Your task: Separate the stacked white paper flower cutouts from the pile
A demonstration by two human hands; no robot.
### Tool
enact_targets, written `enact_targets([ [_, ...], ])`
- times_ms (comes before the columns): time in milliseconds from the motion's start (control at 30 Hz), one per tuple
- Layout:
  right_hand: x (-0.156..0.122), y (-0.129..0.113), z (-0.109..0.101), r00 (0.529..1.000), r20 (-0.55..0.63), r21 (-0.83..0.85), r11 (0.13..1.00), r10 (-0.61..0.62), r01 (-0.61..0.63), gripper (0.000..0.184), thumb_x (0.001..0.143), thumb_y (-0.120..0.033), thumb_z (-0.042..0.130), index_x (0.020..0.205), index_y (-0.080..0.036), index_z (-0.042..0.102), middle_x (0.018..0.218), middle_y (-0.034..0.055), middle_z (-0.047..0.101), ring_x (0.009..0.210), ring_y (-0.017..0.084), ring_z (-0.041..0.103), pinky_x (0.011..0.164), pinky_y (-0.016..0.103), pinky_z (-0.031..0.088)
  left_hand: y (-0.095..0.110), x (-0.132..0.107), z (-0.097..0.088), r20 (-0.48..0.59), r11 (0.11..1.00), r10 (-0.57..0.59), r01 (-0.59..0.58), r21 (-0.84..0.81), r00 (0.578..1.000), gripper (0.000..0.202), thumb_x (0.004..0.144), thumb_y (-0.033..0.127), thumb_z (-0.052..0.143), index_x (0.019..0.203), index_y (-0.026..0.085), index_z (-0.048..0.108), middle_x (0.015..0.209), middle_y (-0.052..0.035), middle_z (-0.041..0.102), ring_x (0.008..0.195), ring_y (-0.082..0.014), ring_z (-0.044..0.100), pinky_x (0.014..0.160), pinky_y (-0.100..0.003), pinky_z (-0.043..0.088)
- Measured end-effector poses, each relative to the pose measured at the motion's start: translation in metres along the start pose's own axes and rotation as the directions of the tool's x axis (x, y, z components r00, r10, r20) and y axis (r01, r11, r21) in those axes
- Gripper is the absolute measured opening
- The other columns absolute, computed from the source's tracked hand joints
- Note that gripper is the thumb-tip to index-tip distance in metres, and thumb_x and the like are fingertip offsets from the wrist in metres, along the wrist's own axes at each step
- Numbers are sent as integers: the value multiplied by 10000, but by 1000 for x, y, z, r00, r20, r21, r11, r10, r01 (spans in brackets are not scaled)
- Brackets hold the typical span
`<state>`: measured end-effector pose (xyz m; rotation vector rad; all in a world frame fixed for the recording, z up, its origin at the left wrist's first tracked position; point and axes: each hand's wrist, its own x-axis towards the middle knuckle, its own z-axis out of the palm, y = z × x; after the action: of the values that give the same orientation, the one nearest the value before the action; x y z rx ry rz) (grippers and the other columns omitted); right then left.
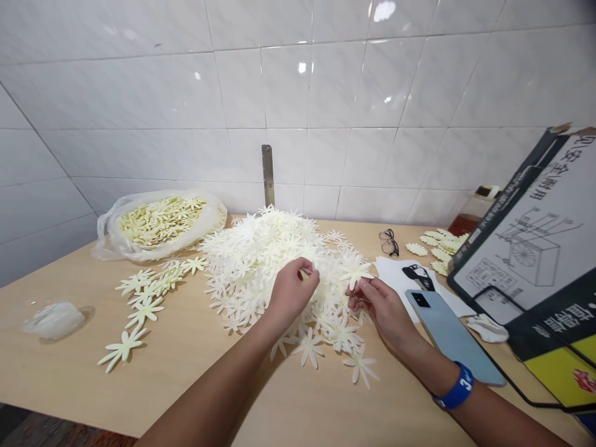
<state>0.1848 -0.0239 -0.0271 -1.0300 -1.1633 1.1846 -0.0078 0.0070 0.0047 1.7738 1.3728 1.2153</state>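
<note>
Forearms [218,388] extended forward, left fingers [307,287] curled, right fingers [372,290] pinched

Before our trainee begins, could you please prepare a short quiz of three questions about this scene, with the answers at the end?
1. Complete: The right hand holds a ____-shaped piece.
2. Choose: The wristband is (a) red, (b) blue, (c) green.
3. True or false: The phone lies to the right of the pile of pale pieces.

Key: 1. flower; 2. (b); 3. true.
</note>
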Motion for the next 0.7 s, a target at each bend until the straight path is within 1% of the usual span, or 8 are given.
enact_targets([
  [67,-1,1,1,1000,9,-30,999,-12,12,332,854,-502,624,768,-182,597,780,46,648,659,154,592,625,286,488,0,-2,0,-99,985,142,-131,111,985,173,810,193,562,959,223,645,1080,-60,629,1046,-230,570,915,-364,438],
  [133,-1,2,1,1000,8,-55,998,-20,20,345,854,-511,622,758,-181,592,766,47,652,650,158,593,627,293,488,2,-5,1,-123,949,295,-275,156,947,224,849,172,536,1034,232,648,1213,-77,588,1200,-239,504,1023,-392,391],
  [233,-2,2,1,1000,22,-76,997,-16,18,367,850,-527,623,735,-182,582,729,39,640,626,161,589,626,304,484,6,-9,3,-34,882,458,-449,142,888,187,908,221,526,1001,239,687,1163,-77,621,1165,-220,527,1018,-376,410],
  [333,-3,1,2,997,74,-110,994,-14,22,382,855,-538,613,723,-180,590,687,31,621,628,168,591,636,313,482,7,-13,9,85,848,514,-520,99,854,179,896,267,581,1018,258,713,1119,-69,650,1107,-218,556,977,-367,442],
  [400,-4,1,3,992,121,-139,990,-23,40,390,865,-543,597,727,-179,600,669,32,620,635,172,592,643,313,479,6,-13,12,135,847,513,-526,78,847,180,895,264,586,1006,265,728,1088,-64,662,1076,-216,568,952,-362,454],
  [467,-5,1,4,987,158,-158,986,-31,57,392,876,-544,582,737,-178,607,655,34,623,635,173,592,640,310,476,4,-13,14,147,863,490,-502,56,859,171,893,258,589,960,262,747,1046,-63,670,1046,-211,579,936,-357,460],
  [600,-6,1,4,980,194,-164,983,-55,87,381,894,-524,570,735,-179,608,660,36,630,633,168,596,637,303,479,3,-11,15,173,931,366,-358,-74,915,132,857,262,637,894,253,763,994,-56,677,985,-198,612,901,-328,476],
  [700,-6,0,4,974,219,-152,984,-60,95,364,896,-511,576,749,-180,615,685,38,636,639,170,604,634,306,485,2,-9,14,203,951,282,-245,-190,938,98,821,259,672,853,248,765,977,-46,680,940,-183,633,870,-301,486],
])
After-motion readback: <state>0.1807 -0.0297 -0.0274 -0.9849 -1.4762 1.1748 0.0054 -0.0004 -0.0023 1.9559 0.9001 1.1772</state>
